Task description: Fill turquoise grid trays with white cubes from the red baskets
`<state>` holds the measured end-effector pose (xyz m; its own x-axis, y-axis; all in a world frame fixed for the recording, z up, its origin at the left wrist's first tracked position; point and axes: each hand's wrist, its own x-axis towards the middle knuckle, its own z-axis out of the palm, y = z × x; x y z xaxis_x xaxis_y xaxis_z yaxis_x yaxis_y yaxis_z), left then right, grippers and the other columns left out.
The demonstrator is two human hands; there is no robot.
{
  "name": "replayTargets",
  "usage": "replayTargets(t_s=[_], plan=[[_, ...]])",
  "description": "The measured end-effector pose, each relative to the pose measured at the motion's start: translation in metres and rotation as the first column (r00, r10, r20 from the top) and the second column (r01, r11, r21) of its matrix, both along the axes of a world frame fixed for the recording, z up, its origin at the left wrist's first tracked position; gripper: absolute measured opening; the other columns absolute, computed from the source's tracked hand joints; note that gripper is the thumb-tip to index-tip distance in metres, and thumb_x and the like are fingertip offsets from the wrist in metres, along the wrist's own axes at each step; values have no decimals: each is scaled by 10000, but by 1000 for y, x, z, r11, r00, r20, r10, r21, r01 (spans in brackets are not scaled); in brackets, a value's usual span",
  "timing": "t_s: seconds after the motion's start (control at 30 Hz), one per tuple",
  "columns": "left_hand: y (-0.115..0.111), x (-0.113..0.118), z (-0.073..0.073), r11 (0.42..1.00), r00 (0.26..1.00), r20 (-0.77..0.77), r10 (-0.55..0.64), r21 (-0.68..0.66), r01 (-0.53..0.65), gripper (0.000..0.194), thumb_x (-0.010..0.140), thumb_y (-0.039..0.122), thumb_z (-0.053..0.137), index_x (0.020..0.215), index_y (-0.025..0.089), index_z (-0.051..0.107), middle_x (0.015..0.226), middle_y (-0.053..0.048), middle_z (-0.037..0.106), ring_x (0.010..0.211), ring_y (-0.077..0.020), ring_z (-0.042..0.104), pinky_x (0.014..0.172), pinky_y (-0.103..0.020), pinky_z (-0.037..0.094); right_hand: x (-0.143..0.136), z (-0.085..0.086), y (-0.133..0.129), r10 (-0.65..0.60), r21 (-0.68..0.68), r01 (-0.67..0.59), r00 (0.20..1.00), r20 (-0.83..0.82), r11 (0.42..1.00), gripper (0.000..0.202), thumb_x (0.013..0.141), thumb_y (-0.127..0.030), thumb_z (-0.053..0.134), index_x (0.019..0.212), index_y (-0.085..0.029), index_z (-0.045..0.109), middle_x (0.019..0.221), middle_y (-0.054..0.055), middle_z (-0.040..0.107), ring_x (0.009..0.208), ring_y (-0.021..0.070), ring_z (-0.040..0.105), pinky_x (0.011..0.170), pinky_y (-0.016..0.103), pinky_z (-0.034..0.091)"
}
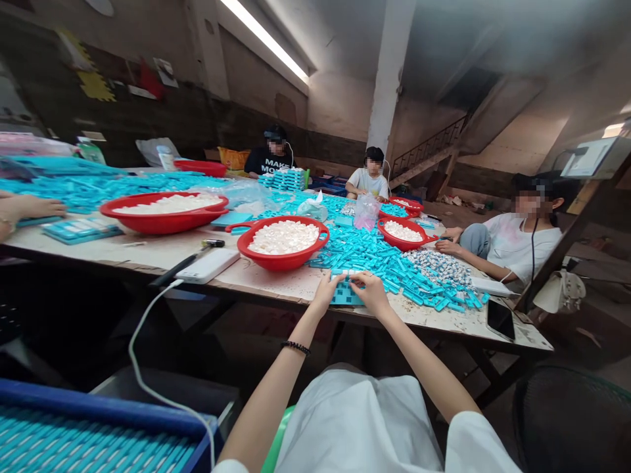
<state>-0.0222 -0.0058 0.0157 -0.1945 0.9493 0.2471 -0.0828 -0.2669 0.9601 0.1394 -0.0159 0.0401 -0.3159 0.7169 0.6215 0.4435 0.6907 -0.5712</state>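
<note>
At the table's front edge lies a blue plastic frame (348, 295) with square openings and a few small white pieces (349, 271) along its far edge. My left hand (325, 292) grips the frame's left side, with the thumb reaching over its top. From the right, my right hand (371, 290) bends over the frame's far edge with fingers closed together. Whatever sits under those fingertips is too small to make out. Just to the left stands a red colander (283, 261) heaped with small white pieces (284, 236). Loose blue plastic parts (374, 259) are piled behind the frame.
A white power bank (208, 265) with a cable lies left. A phone (500, 320) rests at the right corner, near a heap of small patterned pieces (438, 268). More red colanders (165, 222) stand around. Several people sit at the table. A blue crate (108, 401) stands lower left.
</note>
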Motion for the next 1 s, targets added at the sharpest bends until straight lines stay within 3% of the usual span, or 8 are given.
replayTargets(t_s=[0.2, 0.37, 0.53, 0.8, 1.0], plan=[[1, 1, -1, 999, 999, 36, -30, 24, 29, 376, 665, 485, 724, 919, 211, 686, 1030, -65, 741, 1081, -290, 646, 987, -386, 462, -6, -9, -3, -12, 90, 16, 999, -49, 996, 170, 902, -208, 610, 970, -242, 762, 1008, 52, 737, 815, 195, 718, 797, 315, 586], [0, 0, 0, 1000, 1000, 18, -22, 4, 22, 383, 646, 492, 753, 888, 203, 685, 986, -60, 739, 1066, -302, 642, 957, -380, 466, -5, -13, -4, -55, 192, 87, 984, -168, 977, 159, 932, -273, 615, 992, -255, 761, 1051, 54, 749, 984, 222, 714, 915, 343, 573], [-2, 1, 4, 998, 998, 26, -55, 5, 55, 385, 655, 496, 729, 909, 210, 684, 997, -52, 739, 1056, -278, 645, 961, -364, 466, -6, -14, -2, -47, 163, 61, 995, -90, 985, 150, 925, -246, 619, 983, -258, 757, 1062, 60, 733, 1003, 226, 704, 932, 357, 561], [-4, 3, 4, 999, 998, 33, -45, 5, 45, 392, 650, 490, 744, 920, 210, 695, 998, -61, 752, 1036, -294, 659, 926, -374, 496, -5, -15, -5, -118, 131, 121, 992, -34, 984, 189, 946, -245, 595, 1071, -268, 735, 1116, 71, 708, 1031, 231, 686, 938, 359, 549], [-2, 2, 1, 999, 999, -37, 23, -22, -23, 434, 672, 524, 746, 950, 194, 703, 999, -67, 742, 1046, -287, 649, 908, -358, 501, -4, -15, -4, -74, 130, 74, 997, -9, 989, 188, 932, -215, 611, 1042, -261, 756, 1090, 70, 712, 1055, 232, 671, 962, 360, 528]])
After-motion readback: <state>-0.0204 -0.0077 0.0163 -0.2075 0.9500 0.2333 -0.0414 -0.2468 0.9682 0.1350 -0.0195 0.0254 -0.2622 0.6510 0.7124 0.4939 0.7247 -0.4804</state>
